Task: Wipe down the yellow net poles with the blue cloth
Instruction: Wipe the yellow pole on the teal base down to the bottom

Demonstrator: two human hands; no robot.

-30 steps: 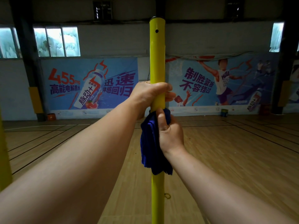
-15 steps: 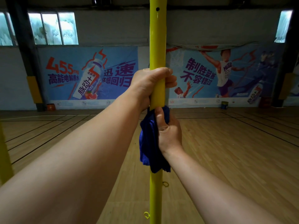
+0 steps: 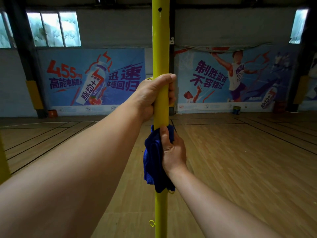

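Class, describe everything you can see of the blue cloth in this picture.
The blue cloth is deep blue, soft and bunched into folds. It is wrapped round the upright yellow pole, just below the left hand. The right hand grips it against the pole, thumb on top. Its lower end hangs loose.

The upright yellow round pole (image 3: 160, 54) looks like smooth painted metal with a soft sheen and a small drilled hole near its top. The dark blue cloth (image 3: 151, 162) wrapped on it is a soft, fuzzy matt fabric with a frayed lower edge. The light wooden plank floor (image 3: 240, 160) is smooth and varnished, faintly glossy. The blue printed wall banners (image 3: 92, 78) look matt.
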